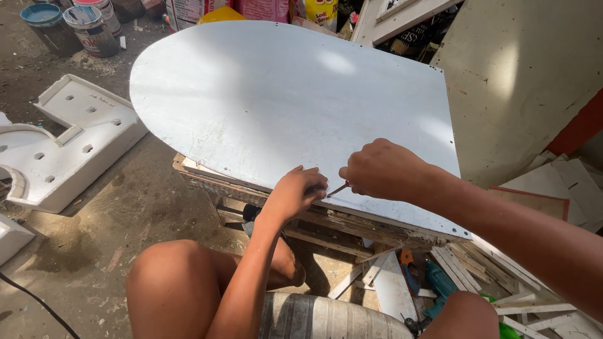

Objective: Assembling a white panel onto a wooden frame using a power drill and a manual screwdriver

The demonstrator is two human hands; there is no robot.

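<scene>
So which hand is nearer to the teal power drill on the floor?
The right hand. It sits on the white panel above and slightly left of the drill; the left hand is farther left along the same edge.

White rounded panel [264, 100] lies on a rough wooden frame [326, 220].

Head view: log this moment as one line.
left hand: pressed on panel near edge | right hand: holds thin tool, tip at panel | panel: lies on wooden frame
</scene>
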